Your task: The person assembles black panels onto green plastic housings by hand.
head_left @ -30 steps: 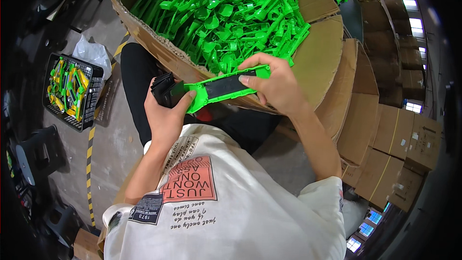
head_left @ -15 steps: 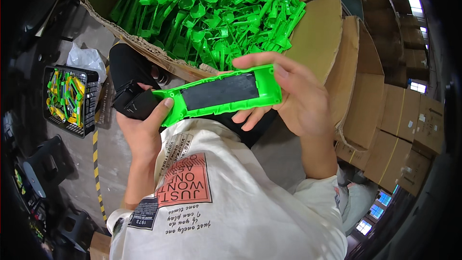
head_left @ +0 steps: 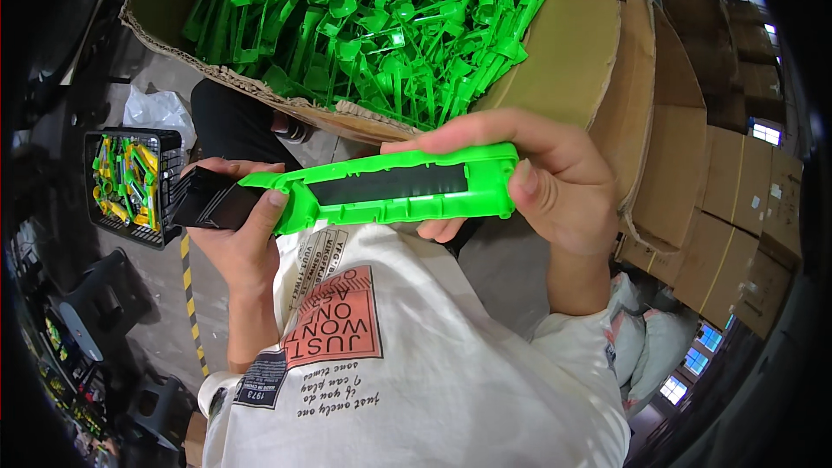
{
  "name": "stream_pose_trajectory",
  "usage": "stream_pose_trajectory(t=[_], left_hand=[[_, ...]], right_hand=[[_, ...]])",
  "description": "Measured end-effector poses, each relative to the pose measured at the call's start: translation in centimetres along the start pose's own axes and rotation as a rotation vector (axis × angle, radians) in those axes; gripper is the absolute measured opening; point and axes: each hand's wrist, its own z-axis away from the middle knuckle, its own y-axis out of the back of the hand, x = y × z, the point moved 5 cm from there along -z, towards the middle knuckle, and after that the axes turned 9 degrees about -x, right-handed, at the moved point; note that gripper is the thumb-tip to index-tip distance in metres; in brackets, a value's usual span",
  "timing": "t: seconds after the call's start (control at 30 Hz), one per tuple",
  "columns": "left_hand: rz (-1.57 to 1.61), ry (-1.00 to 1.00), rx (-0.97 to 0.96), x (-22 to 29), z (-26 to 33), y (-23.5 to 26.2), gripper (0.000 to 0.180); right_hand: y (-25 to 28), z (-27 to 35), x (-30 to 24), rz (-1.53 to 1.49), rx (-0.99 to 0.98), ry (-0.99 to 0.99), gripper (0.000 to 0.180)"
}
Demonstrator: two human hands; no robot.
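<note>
A long bright green plastic shell (head_left: 299,212) is held crosswise in front of my chest. Inside its open side lies a flat black strip (head_left: 390,185), partly hidden by the shell's near wall. My left hand (head_left: 243,251) grips a stack of flat black plastic pieces (head_left: 208,201) and pinches the shell's left end under the thumb. My right hand (head_left: 563,178) is closed round the right end, thumb at the end wall and index finger along the far edge. Its other fingers go underneath, partly hidden.
Ahead, a large cardboard box (head_left: 555,69) is heaped with green plastic parts (head_left: 381,30). A black basket (head_left: 173,149) of green and yellow pieces stands at left by a white plastic bag (head_left: 156,111). Dark stools (head_left: 102,305) are lower left; cartons (head_left: 724,195) are stacked at right.
The shell has tilted, so its inside and the black strip look narrower. My right hand has closed further round its right end. My left hand and the black stack have shifted slightly left.
</note>
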Motion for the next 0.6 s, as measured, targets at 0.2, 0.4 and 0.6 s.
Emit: stream_pose_trajectory(t=[0.2, 0.4, 0.6], left_hand=[[-0.019, 0.033, -0.006, 0.5, 0.2, -0.6, 0.050], [0.015, 0.326, 0.006, 0.4, 0.0, -0.7, 0.042], [0.106, 0.430, -0.032, 0.3, -0.1, -1.0, 0.041]], right_hand=[[-0.2, 0.3, -0.3, 0.100, 0.067, 0.019, 0.060], [0.2, 0.5, -0.9, 0.267, 0.144, 0.063, 0.058], [0.4, 0.9, -0.6, 0.219, 0.152, -0.014, 0.061]])
